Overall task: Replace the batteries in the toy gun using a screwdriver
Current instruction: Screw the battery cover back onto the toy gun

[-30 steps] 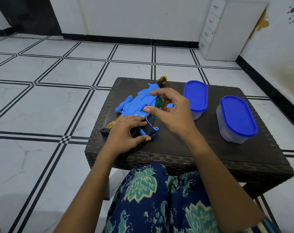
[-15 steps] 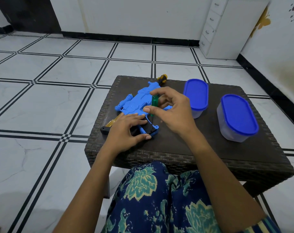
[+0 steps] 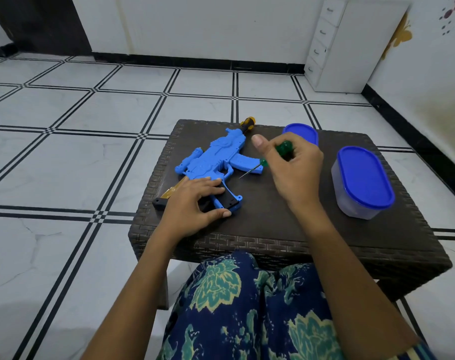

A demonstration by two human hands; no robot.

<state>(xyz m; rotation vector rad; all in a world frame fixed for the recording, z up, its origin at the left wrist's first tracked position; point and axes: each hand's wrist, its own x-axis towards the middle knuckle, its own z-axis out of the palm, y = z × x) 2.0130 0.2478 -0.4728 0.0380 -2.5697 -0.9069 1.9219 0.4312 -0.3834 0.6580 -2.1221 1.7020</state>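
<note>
Toy gun, flat on the table: we judge it light, stiff, slippery plastic, best held by its handle, where our left hand clasps it. Right hand grips the screwdriver just beside it.

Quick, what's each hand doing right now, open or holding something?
Left hand: holds the toy gun at its black grip, thumb on one side and fingers on the other.
Right hand: grips the green screwdriver.
</note>
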